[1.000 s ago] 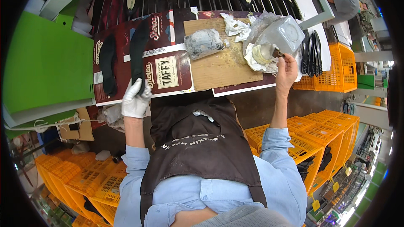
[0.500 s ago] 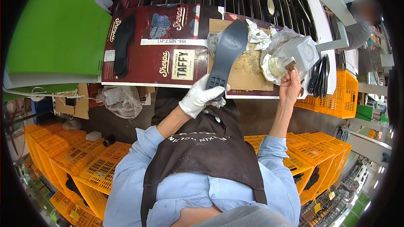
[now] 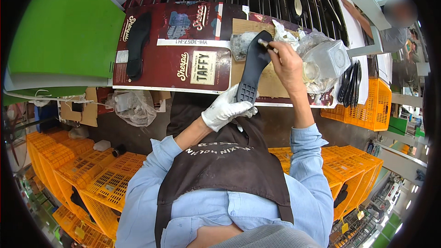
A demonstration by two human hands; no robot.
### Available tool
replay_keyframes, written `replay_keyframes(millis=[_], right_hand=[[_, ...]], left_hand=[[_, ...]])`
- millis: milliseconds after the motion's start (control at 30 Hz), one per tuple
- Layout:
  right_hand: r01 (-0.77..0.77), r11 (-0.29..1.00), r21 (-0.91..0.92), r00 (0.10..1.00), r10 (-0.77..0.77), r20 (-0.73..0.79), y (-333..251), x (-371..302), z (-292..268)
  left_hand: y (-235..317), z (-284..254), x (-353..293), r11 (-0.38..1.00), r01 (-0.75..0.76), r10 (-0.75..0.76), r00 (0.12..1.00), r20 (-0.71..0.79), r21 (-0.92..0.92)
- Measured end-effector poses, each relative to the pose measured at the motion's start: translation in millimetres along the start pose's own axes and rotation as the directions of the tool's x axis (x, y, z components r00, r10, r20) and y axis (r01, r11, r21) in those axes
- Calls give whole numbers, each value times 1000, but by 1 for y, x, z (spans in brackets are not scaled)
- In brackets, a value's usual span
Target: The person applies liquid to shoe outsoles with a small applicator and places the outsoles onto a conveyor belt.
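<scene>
My left hand point(image 3: 228, 111), in a white glove, grips a dark shoe sole point(image 3: 254, 74) by its heel end, where a grid of square recesses shows. The sole's toe end points away from me, over a brown cardboard sheet point(image 3: 278, 86). Bare fingers of my right hand point(image 3: 290, 68) pinch a small brown brush-like applicator point(image 3: 265, 44) with a pale tip, on or just above the sole's forefoot. A shiny wet-looking patch lies beside the tip. Right of that hand is a clear plastic container point(image 3: 330, 59) among crumpled plastic. Another dark sole point(image 3: 138, 48) lies at left on printed maroon cardboard point(image 3: 161, 71).
A grey block point(image 3: 241, 46) and white crumpled paper point(image 3: 285, 34) lie near the sole. Beyond, soles rest on a metal-bar rack point(image 3: 273, 0). Black soles point(image 3: 350, 82) stand at right. Orange crates point(image 3: 112, 177) are behind me; a green panel point(image 3: 59, 32) rises left. Another person point(image 3: 394, 36) is far right.
My right hand has moved left from beside the plastic container to the sole's forefoot, carrying the applicator. The sole has shifted slightly right and nearer, still in my left hand.
</scene>
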State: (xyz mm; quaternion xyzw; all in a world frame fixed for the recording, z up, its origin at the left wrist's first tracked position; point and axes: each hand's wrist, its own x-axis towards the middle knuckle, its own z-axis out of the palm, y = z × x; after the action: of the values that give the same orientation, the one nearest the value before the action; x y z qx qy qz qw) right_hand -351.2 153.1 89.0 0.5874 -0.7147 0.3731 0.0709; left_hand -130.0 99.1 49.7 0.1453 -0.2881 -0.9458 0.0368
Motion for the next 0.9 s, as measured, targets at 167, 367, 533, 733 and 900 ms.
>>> replay_keyframes(millis=[167,367,533,733,900], right_hand=[[1,990,143,988,-23,150,-30,-18,-8],[-441,866,235,891,393,227,-11,-16,-10],[-534,785,314,833,551,38,21,-8,-12],[-494,861,116,867,498,-5,42,5,-5],[-537,743,399,825,561,65,44,9,-4]], left_hand=[[-1,-2,0,1000,-6,6,1000,-17,-5],[0,-2,0,1000,-22,22,1000,-8,-2],[1,-1,-3,1000,3,-3,1000,-30,8],[5,-2,-5,999,-44,43,999,-31,-13],[10,-6,-10,999,10,-12,999,-53,-41]])
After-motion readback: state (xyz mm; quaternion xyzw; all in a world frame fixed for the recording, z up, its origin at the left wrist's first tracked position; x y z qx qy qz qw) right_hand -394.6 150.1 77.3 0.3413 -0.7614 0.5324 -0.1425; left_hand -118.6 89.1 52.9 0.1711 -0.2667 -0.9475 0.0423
